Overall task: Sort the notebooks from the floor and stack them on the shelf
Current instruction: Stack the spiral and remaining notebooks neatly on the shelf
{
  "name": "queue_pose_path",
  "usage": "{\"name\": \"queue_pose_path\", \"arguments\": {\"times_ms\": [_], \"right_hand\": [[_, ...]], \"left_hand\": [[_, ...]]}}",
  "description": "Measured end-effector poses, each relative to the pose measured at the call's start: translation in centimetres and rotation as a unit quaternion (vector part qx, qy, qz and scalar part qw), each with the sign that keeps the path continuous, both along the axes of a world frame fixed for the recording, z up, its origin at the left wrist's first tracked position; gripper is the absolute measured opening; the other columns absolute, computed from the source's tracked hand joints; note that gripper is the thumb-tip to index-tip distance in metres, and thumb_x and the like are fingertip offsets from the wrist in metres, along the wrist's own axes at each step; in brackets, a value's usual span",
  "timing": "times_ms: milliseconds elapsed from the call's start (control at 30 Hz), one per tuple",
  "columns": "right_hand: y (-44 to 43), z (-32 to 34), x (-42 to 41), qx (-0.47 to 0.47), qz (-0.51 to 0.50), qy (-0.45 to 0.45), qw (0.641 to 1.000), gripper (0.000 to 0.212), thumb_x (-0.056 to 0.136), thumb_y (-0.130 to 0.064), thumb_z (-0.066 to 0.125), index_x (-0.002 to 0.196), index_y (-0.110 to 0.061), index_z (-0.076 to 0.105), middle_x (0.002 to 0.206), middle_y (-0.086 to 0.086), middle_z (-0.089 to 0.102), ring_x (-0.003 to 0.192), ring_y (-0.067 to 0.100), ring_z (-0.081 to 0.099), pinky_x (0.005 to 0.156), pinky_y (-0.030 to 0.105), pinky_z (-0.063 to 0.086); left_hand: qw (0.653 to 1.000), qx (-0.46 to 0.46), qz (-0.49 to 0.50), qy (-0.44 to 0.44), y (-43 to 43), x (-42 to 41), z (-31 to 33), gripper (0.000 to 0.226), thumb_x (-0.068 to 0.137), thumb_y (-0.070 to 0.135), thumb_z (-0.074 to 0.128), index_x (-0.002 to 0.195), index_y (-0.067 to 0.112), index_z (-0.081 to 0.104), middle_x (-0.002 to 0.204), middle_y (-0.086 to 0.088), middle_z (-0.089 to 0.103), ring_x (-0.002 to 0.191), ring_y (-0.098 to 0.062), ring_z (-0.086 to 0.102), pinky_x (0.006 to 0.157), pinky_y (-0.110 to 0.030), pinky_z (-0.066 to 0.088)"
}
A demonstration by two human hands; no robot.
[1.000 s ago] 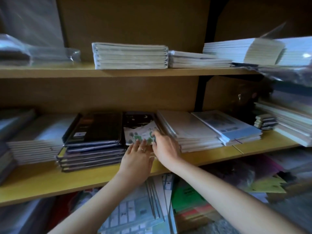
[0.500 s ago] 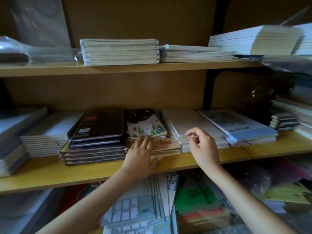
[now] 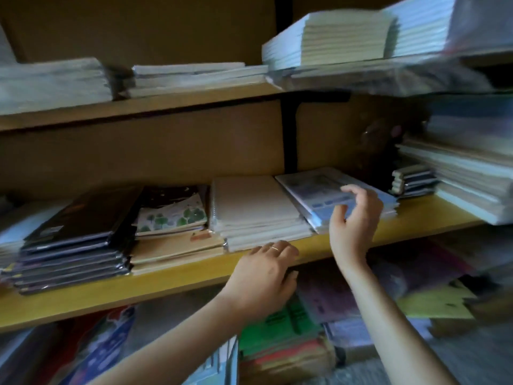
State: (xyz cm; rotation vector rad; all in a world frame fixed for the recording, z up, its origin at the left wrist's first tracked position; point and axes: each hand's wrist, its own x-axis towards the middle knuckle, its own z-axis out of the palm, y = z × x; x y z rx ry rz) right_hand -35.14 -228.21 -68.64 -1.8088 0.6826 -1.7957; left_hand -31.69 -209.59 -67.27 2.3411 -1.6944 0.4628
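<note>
The blue notebook (image 3: 322,197) lies flat on top of a short stack on the middle shelf (image 3: 172,282), toward three o'clock of the frame's centre, its pale cover printed with blurred blue blocks and its near corner angled toward five o'clock. The right hand (image 3: 354,218) rises from a forearm that enters at five o'clock; the wrist is bent upward, the fingers curl over the cover from above and the thumb sits at the front edge, so the hand pinches the notebook's near edge. The left hand (image 3: 263,276), a thin ring on one finger, rests palm down on the shelf's front lip at six o'clock, fingers loosely spread and holding nothing, the fingertips just short of a white notebook stack (image 3: 255,212). At nine o'clock of that stack sits a notebook with green leaves (image 3: 173,215) on tan ones, then a dark wrapped stack (image 3: 80,234). At twelve o'clock, the upper shelf (image 3: 138,107) carries pale stacks, blurred by motion. Below, at six o'clock, green books (image 3: 277,326) and other colourful covers lie in a loose pile.
</note>
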Motion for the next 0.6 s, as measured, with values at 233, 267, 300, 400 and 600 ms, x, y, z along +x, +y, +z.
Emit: {"name": "queue_pose_path", "arguments": {"times_ms": [233,267,300,400,600], "right_hand": [[-9.3,-1.9,-2.8,0.238,-0.074,0.148,0.957,0.05,0.096,-0.028,0.041,0.142,-0.011,0.034,0.137,0.017,0.048,0.124,0.035,0.046,0.098,0.042,0.038],[-9.7,-1.9,-2.5,0.238,-0.076,0.178,0.952,0.053,0.097,-0.035,0.039,0.143,-0.012,0.031,0.137,0.016,0.048,0.124,0.035,0.047,0.098,0.042,0.038],[-10.0,-1.9,-2.3,0.231,-0.082,0.213,0.946,0.055,0.097,-0.039,0.036,0.144,-0.011,0.03,0.137,0.016,0.049,0.124,0.034,0.047,0.099,0.042,0.037],[-10.7,-2.3,-2.5,0.177,-0.106,0.306,0.929,0.056,0.098,-0.041,0.029,0.144,-0.008,0.03,0.14,0.016,0.046,0.129,0.031,0.042,0.105,0.04,0.029],[-12.1,-2.6,-5.6,0.135,0.024,0.353,0.926,0.048,0.097,-0.034,0.037,0.142,-0.02,0.033,0.144,0.004,0.043,0.129,0.029,0.041,0.103,0.038,0.032]], "left_hand": [[0.962,-0.102,0.011,0.253,-7.1,-0.2,-2.9,0.052,0.089,0.029,0.055,0.138,0.017,0.039,0.132,-0.003,0.051,0.112,-0.02,0.054,0.088,-0.027,0.045],[0.958,-0.1,0.004,0.269,-7.7,-0.2,-2.8,0.054,0.09,0.028,0.055,0.139,0.015,0.037,0.133,-0.004,0.05,0.114,-0.02,0.053,0.089,-0.027,0.043],[0.955,-0.101,0.004,0.278,-8.3,-0.1,-2.8,0.056,0.09,0.027,0.055,0.14,0.014,0.035,0.134,-0.004,0.048,0.117,-0.02,0.051,0.091,-0.026,0.042],[0.931,-0.139,0.033,0.336,-9.2,0.7,-3.2,0.06,0.089,0.027,0.057,0.143,0.015,0.034,0.14,-0.001,0.047,0.128,-0.016,0.045,0.102,-0.027,0.038],[0.939,-0.159,0.111,0.284,-11.0,0.5,-3.1,0.028,0.087,0.017,0.047,0.113,0.015,0.054,0.109,-0.005,0.053,0.099,-0.03,0.056,0.082,-0.037,0.046]]}}
